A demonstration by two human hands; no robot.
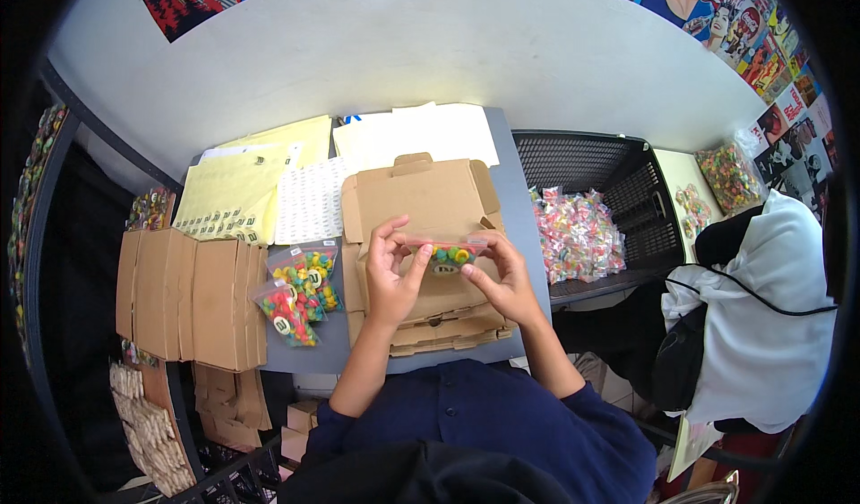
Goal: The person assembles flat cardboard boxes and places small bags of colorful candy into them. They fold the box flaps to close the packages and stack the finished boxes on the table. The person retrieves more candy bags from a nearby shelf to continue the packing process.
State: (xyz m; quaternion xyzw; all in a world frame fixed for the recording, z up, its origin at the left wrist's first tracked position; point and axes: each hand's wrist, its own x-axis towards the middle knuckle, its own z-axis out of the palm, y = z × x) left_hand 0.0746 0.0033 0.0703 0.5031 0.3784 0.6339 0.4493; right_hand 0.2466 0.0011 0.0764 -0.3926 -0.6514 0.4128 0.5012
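A clear zip bag of colourful pieces [447, 254] with a round sticker is held up between both hands. My left hand [396, 272] grips its left end, and my right hand [500, 275] pinches the right end near the top strip. Under the hands lies an unfolded cardboard box [416, 191] on a stack of flattened cardboard. Several filled, stickered zip bags [302, 289] overlap on the grey table [306, 359], left of the cardboard.
Folded cardboard boxes [222, 302] stand at the left edge. Sticker sheets [228, 188] and white paper [430, 131] lie at the back. At right are a black crate [591, 148] holding many small packets [578, 235] and a seated person [752, 316].
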